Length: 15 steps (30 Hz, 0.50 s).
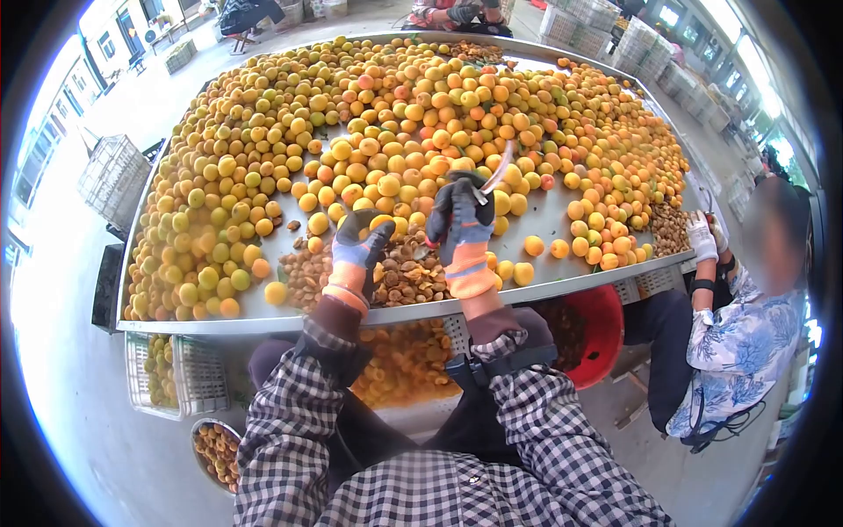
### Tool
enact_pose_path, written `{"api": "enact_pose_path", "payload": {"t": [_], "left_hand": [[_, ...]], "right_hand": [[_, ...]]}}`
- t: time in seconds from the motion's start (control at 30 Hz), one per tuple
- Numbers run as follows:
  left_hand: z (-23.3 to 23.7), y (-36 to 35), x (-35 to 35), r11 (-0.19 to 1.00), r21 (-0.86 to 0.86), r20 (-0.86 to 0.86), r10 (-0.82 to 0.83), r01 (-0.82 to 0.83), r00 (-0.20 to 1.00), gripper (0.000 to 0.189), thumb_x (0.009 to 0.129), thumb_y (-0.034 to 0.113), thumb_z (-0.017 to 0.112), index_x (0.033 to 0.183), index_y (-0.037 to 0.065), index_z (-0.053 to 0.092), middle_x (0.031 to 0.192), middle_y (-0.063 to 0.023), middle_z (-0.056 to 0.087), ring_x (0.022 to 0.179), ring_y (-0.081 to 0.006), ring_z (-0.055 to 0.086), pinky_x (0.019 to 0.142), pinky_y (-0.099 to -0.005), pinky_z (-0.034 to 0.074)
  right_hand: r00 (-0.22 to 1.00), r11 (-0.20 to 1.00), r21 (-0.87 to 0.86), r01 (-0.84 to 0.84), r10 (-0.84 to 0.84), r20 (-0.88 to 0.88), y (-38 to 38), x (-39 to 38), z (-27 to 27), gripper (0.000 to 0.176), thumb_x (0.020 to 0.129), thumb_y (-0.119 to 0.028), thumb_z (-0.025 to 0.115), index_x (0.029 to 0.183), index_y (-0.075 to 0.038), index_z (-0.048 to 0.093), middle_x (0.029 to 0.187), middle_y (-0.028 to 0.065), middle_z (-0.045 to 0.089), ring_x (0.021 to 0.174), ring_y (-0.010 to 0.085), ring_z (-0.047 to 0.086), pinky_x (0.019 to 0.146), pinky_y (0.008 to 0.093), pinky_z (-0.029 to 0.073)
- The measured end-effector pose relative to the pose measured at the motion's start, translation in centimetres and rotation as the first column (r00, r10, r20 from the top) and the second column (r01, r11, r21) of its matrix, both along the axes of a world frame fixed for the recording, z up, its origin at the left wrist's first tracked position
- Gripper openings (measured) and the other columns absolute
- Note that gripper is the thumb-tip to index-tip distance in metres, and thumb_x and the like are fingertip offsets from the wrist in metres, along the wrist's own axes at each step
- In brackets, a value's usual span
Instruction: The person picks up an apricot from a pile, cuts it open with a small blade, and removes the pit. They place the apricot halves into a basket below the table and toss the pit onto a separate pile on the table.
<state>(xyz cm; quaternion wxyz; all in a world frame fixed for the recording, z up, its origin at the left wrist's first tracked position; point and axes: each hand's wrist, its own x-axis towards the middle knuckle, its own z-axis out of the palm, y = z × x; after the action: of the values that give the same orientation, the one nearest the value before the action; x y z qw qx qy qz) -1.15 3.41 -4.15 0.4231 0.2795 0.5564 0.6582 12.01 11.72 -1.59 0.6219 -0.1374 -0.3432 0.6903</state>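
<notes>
Both my hands wear gloves with dark fingers and orange cuffs, above the near edge of a metal table (255, 303). My left hand (358, 246) is closed around a yellow-orange apricot (383, 223), partly hidden by the fingers. My right hand (464, 220) grips a knife (502, 167) with a curved blade, which points up and away from me. Its handle is mostly covered by my fingers. Under and between the hands lies a heap of brown apricot pits (411, 279). Whole apricots (386, 158) are piled across the table beyond.
Below the table edge, a crate of apricot halves (404, 364) stands between my knees. A red bucket (601, 329) is at my right, a white crate (198, 378) and a bowl (215, 448) at my left. A co-worker (738, 325) sits at the right; another person (457, 13) is across.
</notes>
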Motion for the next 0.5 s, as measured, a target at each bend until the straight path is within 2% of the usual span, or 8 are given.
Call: {"api": "enact_pose_path", "payload": {"t": [0.07, 0.1, 0.2, 0.27, 0.33, 0.4, 0.43, 0.5], "left_hand": [[0.0, 0.0, 0.0, 0.992, 0.126, -0.033, 0.019, -0.015, 0.999, 0.028, 0.088, 0.019, 0.067, 0.111, 0.005, 0.06, 0.1, -0.0004, 0.061, 0.092, -0.0104, 0.057, 0.083, -0.0236, 0.045], [0.1, 0.0, -0.2, 0.991, 0.13, -0.034, 0.016, -0.012, 0.999, 0.028, 0.088, 0.019, 0.067, 0.111, 0.005, 0.06, 0.1, -0.0004, 0.061, 0.092, -0.0104, 0.057, 0.083, -0.0236, 0.045], [-0.1, 0.0, -0.6, 0.986, 0.165, -0.062, 0.029, -0.019, 0.998, 0.024, 0.092, 0.019, 0.062, 0.11, 0.003, 0.059, 0.1, -0.0003, 0.059, 0.097, -0.0102, 0.054, 0.087, -0.0246, 0.043], [-0.4, 0.2, -0.7, 0.981, 0.192, -0.128, 0.042, -0.016, 0.991, 0.022, 0.092, 0.016, 0.062, 0.11, 0.003, 0.059, 0.101, -0.0008, 0.059, 0.097, -0.01, 0.053, 0.088, -0.0249, 0.043], [-0.9, 0.2, -0.7, 0.977, 0.214, -0.194, 0.055, -0.012, 0.979, 0.021, 0.092, 0.014, 0.061, 0.11, 0.003, 0.059, 0.102, -0.0012, 0.059, 0.098, -0.0099, 0.053, 0.088, -0.0252, 0.042], [-1.8, 0.6, -0.3, 0.951, 0.309, -0.461, 0.157, -0.008, 0.874, 0.019, 0.092, 0.007, 0.06, 0.11, 0.003, 0.058, 0.104, -0.0025, 0.06, 0.097, -0.0099, 0.054, 0.087, -0.0263, 0.044], [-2.4, 0.9, -0.3, 0.937, 0.347, -0.357, 0.179, -0.048, 0.917, 0.02, 0.087, 0.009, 0.066, 0.106, 0.006, 0.061, 0.095, -0.0077, 0.063, 0.091, -0.0174, 0.058, 0.081, -0.0302, 0.047], [-0.9, 0.5, 0.4, 0.932, 0.358, -0.55, 0.258, -0.055, 0.794, 0.021, 0.084, 0.007, 0.067, 0.103, 0.006, 0.06, 0.095, -0.0119, 0.062, 0.087, -0.025, 0.06, 0.078, -0.0342, 0.048]], "right_hand": [[0.954, 0.998, 0.055, 0.033, -0.048, 0.297, -0.4, 0.0, -0.5, 0.015, 0.091, -0.009, 0.06, 0.106, -0.006, 0.058, 0.069, 0.0013, 0.058, 0.046, 0.0067, 0.049, 0.037, 0.0201, 0.035], [0.94, 0.998, -0.023, 0.056, -0.044, 0.338, -0.8, -0.6, -1.1, 0.013, 0.088, -0.009, 0.064, 0.1, -0.005, 0.061, 0.071, -0.0013, 0.059, 0.053, 0.0054, 0.05, 0.045, 0.0191, 0.04], [0.865, 0.992, 0.12, 0.051, -0.104, 0.492, -1.1, -0.9, -3.0, 0.016, 0.085, -0.01, 0.07, 0.097, -0.004, 0.062, 0.073, -0.0024, 0.061, 0.062, 0.004, 0.051, 0.055, 0.0191, 0.043], [0.681, 0.984, -0.085, -0.153, 0.168, 0.713, -1.8, -0.7, -2.7, 0.017, 0.083, -0.01, 0.073, 0.095, -0.002, 0.064, 0.077, -0.0024, 0.063, 0.068, 0.0033, 0.052, 0.062, 0.0202, 0.045], [0.678, 0.973, -0.14, -0.182, 0.228, 0.699, -2.2, -0.7, -2.4, 0.017, 0.082, -0.01, 0.074, 0.094, -0.002, 0.065, 0.077, -0.0023, 0.064, 0.069, 0.0033, 0.052, 0.062, 0.0205, 0.045], [0.683, 0.959, -0.197, -0.205, 0.284, 0.673, -2.6, -0.9, -2.3, 0.016, 0.081, -0.008, 0.075, 0.092, 0.0, 0.067, 0.079, -0.002, 0.065, 0.071, 0.004, 0.054, 0.063, 0.0211, 0.046], [0.71, 0.955, -0.232, -0.186, 0.294, 0.64, -2.8, -1.1, -2.3, 0.017, 0.079, -0.007, 0.075, 0.092, 0.001, 0.067, 0.079, -0.0006, 0.066, 0.07, 0.0049, 0.055, 0.063, 0.0216, 0.046], [0.704, 0.961, -0.18, -0.211, 0.277, 0.654, -2.9, -0.9, -2.4, 0.019, 0.078, -0.007, 0.075, 0.093, 0.001, 0.067, 0.078, 0.0012, 0.067, 0.069, 0.0062, 0.056, 0.063, 0.0224, 0.047]]}}
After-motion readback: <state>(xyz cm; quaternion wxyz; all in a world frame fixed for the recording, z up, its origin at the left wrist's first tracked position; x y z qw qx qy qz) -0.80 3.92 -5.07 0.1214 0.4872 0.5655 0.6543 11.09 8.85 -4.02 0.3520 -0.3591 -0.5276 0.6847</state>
